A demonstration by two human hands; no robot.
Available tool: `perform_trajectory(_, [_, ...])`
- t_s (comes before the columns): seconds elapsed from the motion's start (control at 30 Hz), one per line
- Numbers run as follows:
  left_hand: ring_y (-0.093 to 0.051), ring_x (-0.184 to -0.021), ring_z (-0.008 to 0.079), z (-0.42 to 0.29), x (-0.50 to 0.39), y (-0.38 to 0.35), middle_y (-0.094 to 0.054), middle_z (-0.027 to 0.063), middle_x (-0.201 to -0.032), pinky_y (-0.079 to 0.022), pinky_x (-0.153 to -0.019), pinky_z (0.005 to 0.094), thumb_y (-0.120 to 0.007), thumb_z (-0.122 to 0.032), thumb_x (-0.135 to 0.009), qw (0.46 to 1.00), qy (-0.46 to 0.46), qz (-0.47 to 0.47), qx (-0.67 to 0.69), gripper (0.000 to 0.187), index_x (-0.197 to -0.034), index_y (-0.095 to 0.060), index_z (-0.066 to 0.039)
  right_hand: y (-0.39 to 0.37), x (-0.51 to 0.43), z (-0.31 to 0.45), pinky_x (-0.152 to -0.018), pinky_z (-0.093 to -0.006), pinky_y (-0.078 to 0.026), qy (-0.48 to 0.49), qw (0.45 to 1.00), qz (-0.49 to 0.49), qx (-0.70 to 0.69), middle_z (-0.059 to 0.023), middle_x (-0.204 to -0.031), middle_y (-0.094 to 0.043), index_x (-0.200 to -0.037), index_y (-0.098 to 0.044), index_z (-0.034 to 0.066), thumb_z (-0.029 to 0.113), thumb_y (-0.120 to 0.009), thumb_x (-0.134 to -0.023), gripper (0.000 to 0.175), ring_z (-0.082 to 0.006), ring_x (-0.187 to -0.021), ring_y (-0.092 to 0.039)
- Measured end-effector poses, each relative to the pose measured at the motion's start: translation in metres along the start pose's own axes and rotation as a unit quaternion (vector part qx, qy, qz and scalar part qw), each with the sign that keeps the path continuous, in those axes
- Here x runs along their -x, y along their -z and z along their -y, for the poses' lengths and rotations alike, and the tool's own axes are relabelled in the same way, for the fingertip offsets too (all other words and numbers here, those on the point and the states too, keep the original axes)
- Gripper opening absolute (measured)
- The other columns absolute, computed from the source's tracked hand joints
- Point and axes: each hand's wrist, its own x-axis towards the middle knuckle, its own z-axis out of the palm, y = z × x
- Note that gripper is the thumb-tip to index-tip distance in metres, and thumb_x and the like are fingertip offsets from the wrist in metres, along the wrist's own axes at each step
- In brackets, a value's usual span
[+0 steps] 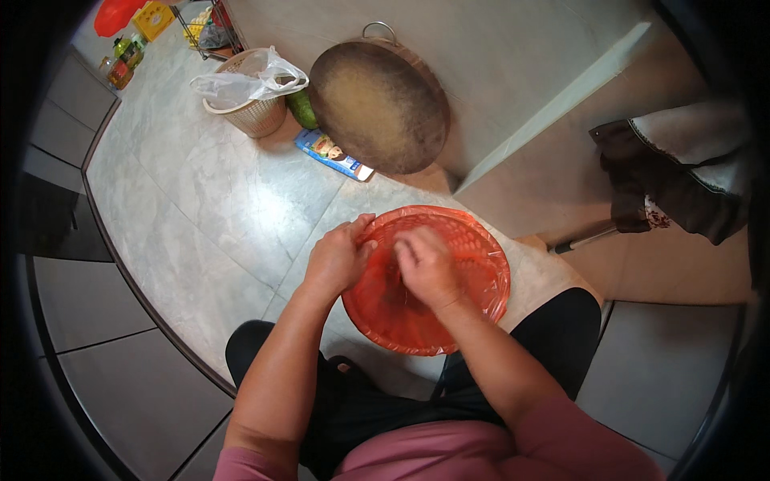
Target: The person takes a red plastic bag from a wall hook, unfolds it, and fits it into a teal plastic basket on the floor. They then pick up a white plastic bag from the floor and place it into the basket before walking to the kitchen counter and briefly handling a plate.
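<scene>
In front of my knees stands a round bin lined with a red plastic bag (481, 282); the bag is folded over the rim, and a perforated wall shows through it. My left hand (338, 255) is at the bin's upper left rim, its thumb and fingers reaching over the opening. Over the middle of the opening is my right hand (428, 264), fingers curled and blurred. Whether either hand has something small in it cannot be made out. Something dark lies low in the bag, mostly hidden by the right hand.
A round wooden chopping board (379, 108) with a metal handle leans on the wall. Beside it are a blue printed packet (334, 155), a green gourd or melon (302, 109) and a plastic basket (255, 120) holding a white bag. Bottles (123, 57) stand far left; dark cloth (668, 174) hangs right.
</scene>
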Motion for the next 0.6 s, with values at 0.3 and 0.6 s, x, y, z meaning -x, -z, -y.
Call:
perform_trajectory(0.3, [-0.071, -0.098, 0.0386, 0.001, -0.016, -0.020, -0.073, 0.0166, -0.106, -0.057, -0.086, 0.0469, -0.074, -0.016, -0.092, 0.998, -0.035, -0.059, 0.003, 0.043, -0.134, -0.069, -0.013, 0.084, -0.062, -0.076, -0.081, -0.0386, -0.056, -0.120, 0.982, 0.142, -0.041, -0.0119, -0.100, -0.072, -0.112, -0.074, 0.0018, 0.020, -0.080, -0.089, 0.030, -0.0269, -0.090, -0.070])
perform_trajectory(0.6, [-0.071, -0.095, 0.0380, 0.005, -0.014, -0.033, -0.074, 0.0147, -0.104, -0.057, -0.083, 0.0483, -0.065, -0.007, -0.090, 0.994, -0.065, -0.091, -0.010, 0.040, -0.128, -0.073, -0.015, 0.068, -0.079, -0.095, -0.069, -0.0359, -0.052, -0.265, 0.939, 0.194, -0.101, -0.0078, -0.079, -0.073, -0.091, -0.076, 0.0015, 0.020, -0.075, -0.095, 0.019, -0.0171, -0.070, -0.062])
